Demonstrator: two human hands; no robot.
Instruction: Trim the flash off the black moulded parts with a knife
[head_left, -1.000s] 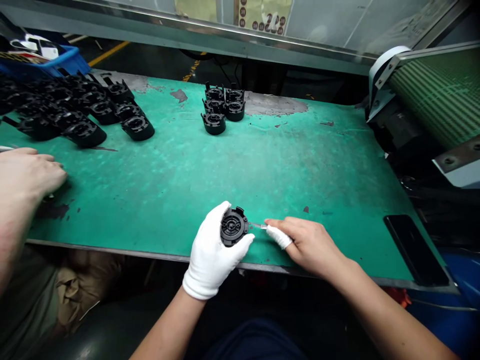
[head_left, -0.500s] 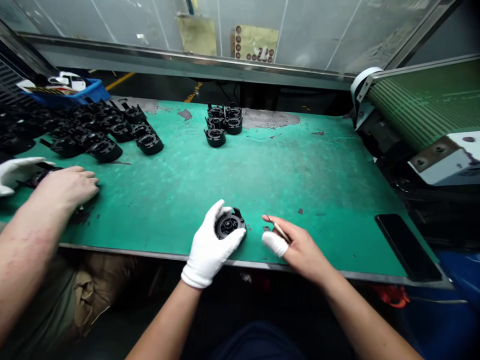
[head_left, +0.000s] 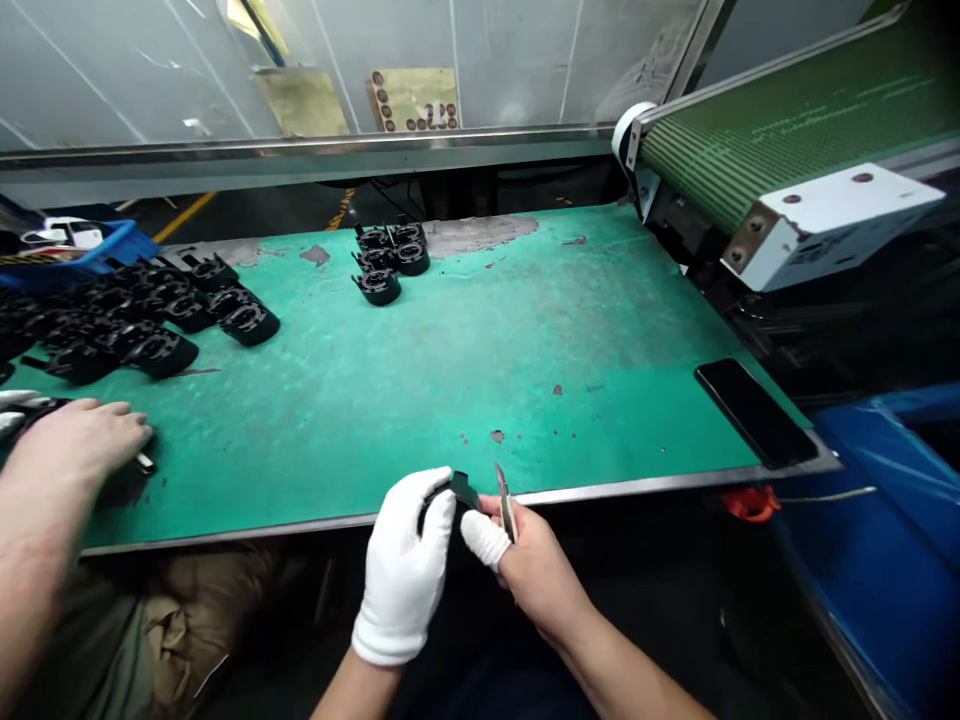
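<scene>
- Green, scuffed table [head_left: 337, 410] fills the view, a green ribbed conveyor belt [head_left: 795, 110] slanting in at far right.
- Left hand [head_left: 401, 570], in a white knitted glove: fingers and thumb curled closed around a dark, rounded black plastic part [head_left: 463, 490], right at the table's near edge, much of it hidden!
- Right hand [head_left: 536, 565], bare with a white-wrapped thumb, closed on a slim knife with a pointed metal blade [head_left: 504, 495], tip up, just beside that part.
- Five or so black cylindrical plastic housings [head_left: 379, 290] cluster at the back; many more crowd the left.
- Over there, a co-worker's bare hand [head_left: 90, 440] at the left edge.
- Black rectangular phone [head_left: 756, 412] lies flat, right corner.
</scene>
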